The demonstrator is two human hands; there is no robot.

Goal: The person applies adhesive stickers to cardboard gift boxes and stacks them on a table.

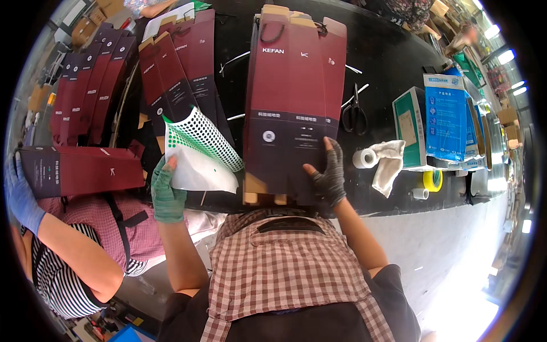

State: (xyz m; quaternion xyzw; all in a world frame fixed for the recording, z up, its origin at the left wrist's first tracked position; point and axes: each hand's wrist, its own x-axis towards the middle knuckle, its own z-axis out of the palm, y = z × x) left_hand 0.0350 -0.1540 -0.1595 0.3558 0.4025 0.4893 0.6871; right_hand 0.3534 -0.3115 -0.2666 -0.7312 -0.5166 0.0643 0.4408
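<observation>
My left hand (169,196), in a green glove, pinches the near-left edge of a curled white sheet of round stickers (196,168). Green dots show on its face, and rows of dark dots cover the part that curls over. On the black table before me lies a pile of flat maroon and dark-grey cartons (285,85) with cord handles at the far end. Spread over the lower right of the top carton is my right hand (329,176), in a dark grey glove, its thumb and fingers apart. The sheet's right edge reaches the carton's left side.
More maroon cartons (196,57) lie beyond the sheet. Right of the pile are black scissors (355,117), a white roll (364,158), a cloth (389,165), yellow tape (433,180) and blue boxes (445,117). At left, a co-worker's blue-gloved hand (24,194) touches another carton.
</observation>
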